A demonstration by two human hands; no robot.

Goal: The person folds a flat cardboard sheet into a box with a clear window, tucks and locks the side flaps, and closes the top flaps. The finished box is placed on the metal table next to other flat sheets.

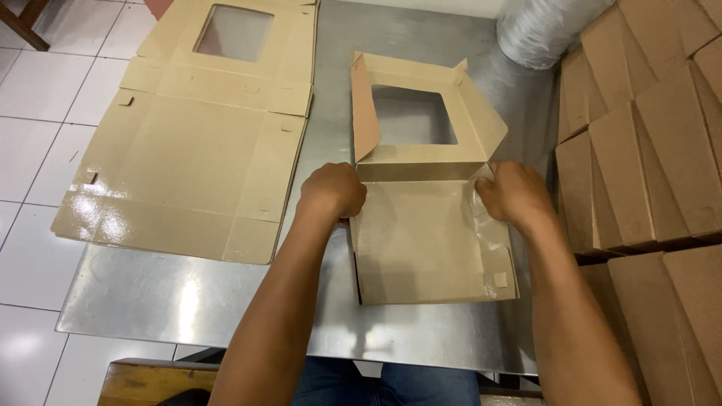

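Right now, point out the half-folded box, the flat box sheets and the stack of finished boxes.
half-folded box (421, 240), head view, on its glossy base panel.
flat box sheets (188, 158), head view, on the wide middle panel.
stack of finished boxes (662, 135), head view, on one box's side.

A single head-worn camera looks steeply down and forward from close above the steel table (188, 301), its near edge at the frame's bottom. Floor tiles show left, stacked cardboard boxes (647, 150) right; far off, perhaps a wall.
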